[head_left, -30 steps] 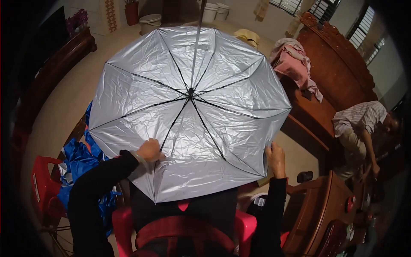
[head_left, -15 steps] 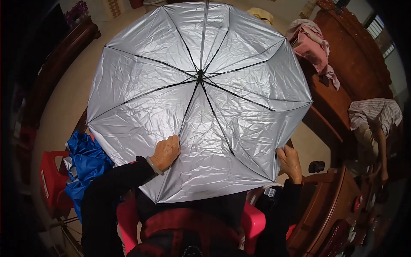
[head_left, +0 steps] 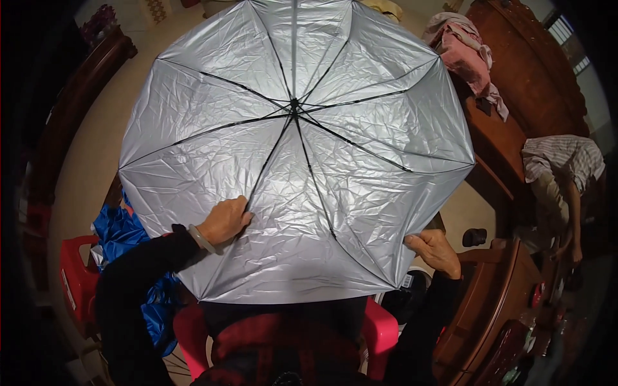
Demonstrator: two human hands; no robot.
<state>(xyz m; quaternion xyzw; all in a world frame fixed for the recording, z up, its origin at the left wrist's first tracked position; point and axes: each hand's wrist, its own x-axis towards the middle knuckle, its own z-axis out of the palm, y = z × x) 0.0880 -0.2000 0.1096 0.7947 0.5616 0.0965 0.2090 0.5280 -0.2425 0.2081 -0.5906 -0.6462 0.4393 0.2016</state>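
far left of the umbrella (head_left: 283, 180) i have a dark wooden cabinet (head_left: 84, 116). nearer, off the umbrella's lower left, i see a red stool (head_left: 76, 283) and, between it and the umbrella, crumpled blue cloth (head_left: 119, 233) partly hidden by the left sleeve.

my left hand (head_left: 224, 222), a pale bracelet (head_left: 201, 238) at its wrist, is over the umbrella's lower left part; i read its fingers as curled round a rib (head_left: 264, 168), well below the hub (head_left: 294, 106). the umbrella itself is spread open in front of the body, its near edge at the lap, silver inside facing me, the shaft (head_left: 294, 51) running from the hub to the top of my view.

below the umbrella's near edge i make out a red chair (head_left: 381, 338), showing on both sides of the body. my right hand (head_left: 439, 254) grasps the umbrella's lower right edge, thumb on the silver side; the other fingertips i cannot tell.

right of the umbrella, farther off, i see pink cloth (head_left: 468, 55) on a wooden bench (head_left: 534, 77); nearer, a wooden table (head_left: 492, 312); and at far right a co-worker (head_left: 561, 157) in a striped shirt, one arm reaching down.
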